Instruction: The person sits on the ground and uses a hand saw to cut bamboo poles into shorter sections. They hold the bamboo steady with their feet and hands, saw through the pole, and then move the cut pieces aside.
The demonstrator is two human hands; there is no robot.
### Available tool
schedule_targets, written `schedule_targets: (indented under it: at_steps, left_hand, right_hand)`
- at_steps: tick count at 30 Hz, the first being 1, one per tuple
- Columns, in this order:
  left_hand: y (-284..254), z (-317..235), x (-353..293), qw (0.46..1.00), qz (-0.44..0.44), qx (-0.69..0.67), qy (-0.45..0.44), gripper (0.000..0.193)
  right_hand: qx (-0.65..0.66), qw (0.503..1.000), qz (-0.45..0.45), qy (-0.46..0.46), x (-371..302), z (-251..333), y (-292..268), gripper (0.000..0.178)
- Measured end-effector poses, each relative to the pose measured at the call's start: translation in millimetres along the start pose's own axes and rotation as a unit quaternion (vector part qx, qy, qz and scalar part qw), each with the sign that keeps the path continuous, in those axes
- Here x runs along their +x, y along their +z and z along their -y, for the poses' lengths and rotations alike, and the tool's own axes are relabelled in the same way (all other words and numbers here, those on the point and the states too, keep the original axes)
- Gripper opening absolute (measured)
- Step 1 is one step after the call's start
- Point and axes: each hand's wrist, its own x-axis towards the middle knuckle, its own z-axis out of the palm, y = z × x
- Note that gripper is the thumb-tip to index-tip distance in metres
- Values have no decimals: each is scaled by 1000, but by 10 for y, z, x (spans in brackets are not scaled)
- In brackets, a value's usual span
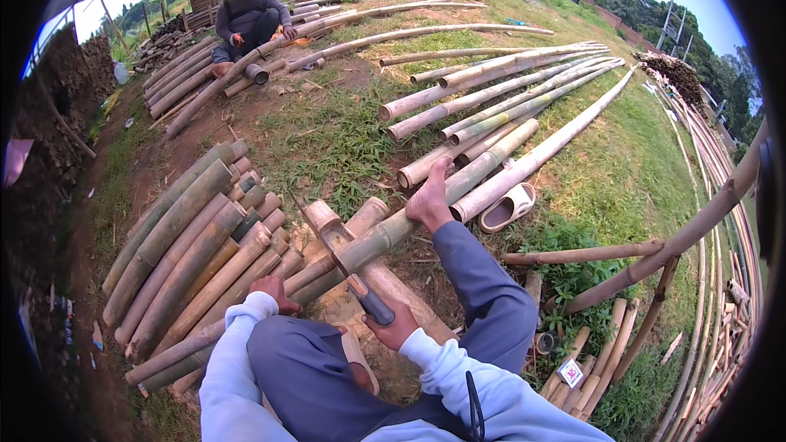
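Frame left: one stack (pixel 192 237), over ten cut bamboo pieces. Centre: one left hand (pixel 276 294), laid on one bamboo pole (pixel 381 240), closure unclear; one saw (pixel 374 302), blade set at the pole, handle gripped by one right hand (pixel 396 325). Right of centre: one bare foot (pixel 431 199), placed on the pole; one pale sandal (pixel 508 207).

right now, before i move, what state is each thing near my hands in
Long round green-grey bamboo pole: lying at a slant, cut depth unclear
Long narrow saw with dark handle: held, blade across the pole
Right hand: fingers closed on the saw's handle
Left hand: at the pole, grip unclear
Bare right foot: resting on the pole
Off-white rounded shoe: unworn, on the ground
Short round greenish-brown bamboo pieces: piled
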Motion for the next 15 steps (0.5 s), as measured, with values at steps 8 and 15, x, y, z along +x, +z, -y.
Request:
schedule_targets:
  at_steps: [8,15]
  left_hand:
    - [-28,41,17,1000,-2,-3,16,78]
    - [-19,146,17,999,-30,-19,6,72]
  right_hand:
    - [625,768,22,136,-2009,-248,-491,66]
    - [-31,998,22,-50,215,72,-10,34]
